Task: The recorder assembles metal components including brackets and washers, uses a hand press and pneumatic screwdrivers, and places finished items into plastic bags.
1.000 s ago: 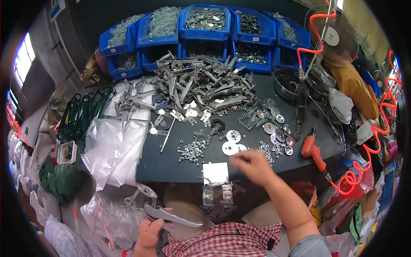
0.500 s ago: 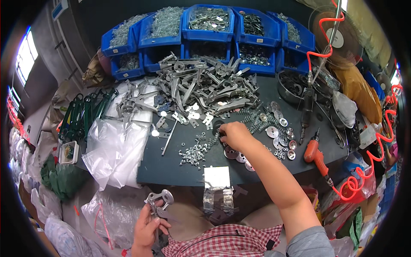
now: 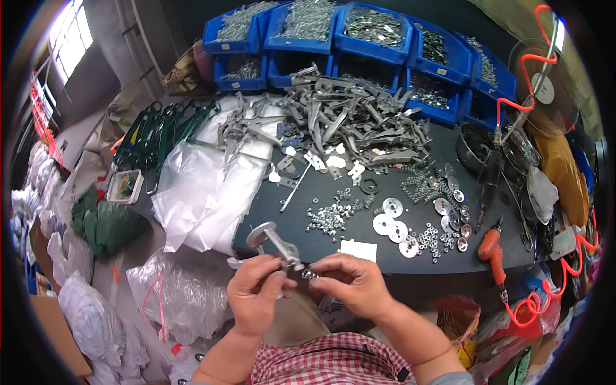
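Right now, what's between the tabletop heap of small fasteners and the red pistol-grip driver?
Head view: flat perforated metal discs, then loose nuts and small dished metal discs.

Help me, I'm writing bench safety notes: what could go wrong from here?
The right hand has a small metal piece at its fingertips, by the gray metal part in the left hand; it might slip and drop.

The red power driver lies near the edge of the table, its coiled hose trailing past; a snag could drag it off.
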### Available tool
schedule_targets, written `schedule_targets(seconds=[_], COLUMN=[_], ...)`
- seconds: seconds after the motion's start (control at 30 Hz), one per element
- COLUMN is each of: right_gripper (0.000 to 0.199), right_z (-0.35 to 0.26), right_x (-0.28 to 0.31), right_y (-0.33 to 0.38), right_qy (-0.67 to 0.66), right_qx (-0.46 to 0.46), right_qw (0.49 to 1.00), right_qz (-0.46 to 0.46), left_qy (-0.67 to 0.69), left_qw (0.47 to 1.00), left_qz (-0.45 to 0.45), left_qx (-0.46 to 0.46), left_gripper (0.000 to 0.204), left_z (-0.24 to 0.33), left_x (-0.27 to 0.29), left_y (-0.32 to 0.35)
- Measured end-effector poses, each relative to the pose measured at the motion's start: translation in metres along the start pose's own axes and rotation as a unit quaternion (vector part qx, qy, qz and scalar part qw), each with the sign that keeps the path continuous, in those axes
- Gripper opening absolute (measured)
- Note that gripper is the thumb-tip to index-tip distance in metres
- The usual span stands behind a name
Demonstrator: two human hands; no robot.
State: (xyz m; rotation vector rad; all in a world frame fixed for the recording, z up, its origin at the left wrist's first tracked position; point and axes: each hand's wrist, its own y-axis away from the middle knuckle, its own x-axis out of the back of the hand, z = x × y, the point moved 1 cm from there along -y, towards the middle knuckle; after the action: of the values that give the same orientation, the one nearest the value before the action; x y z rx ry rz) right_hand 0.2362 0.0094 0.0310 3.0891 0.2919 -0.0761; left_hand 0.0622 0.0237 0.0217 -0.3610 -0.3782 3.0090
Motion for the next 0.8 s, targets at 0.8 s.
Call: schedule_targets(seconds=[0.8], right_gripper=[0.024], right_z=[0.023], right_x=[0.008], right_y=[-0.177], right_qy=[0.468], right_qx=[0.114], right_qw=[0.869], right_qz=[0.112], left_qy=[-0.034], left_qw=[0.994], left_qz=[0.097], left_qx=[0.049], left_gripper=[0.018], left_z=[0.009], left_x=[0.079], left_y=[0.019])
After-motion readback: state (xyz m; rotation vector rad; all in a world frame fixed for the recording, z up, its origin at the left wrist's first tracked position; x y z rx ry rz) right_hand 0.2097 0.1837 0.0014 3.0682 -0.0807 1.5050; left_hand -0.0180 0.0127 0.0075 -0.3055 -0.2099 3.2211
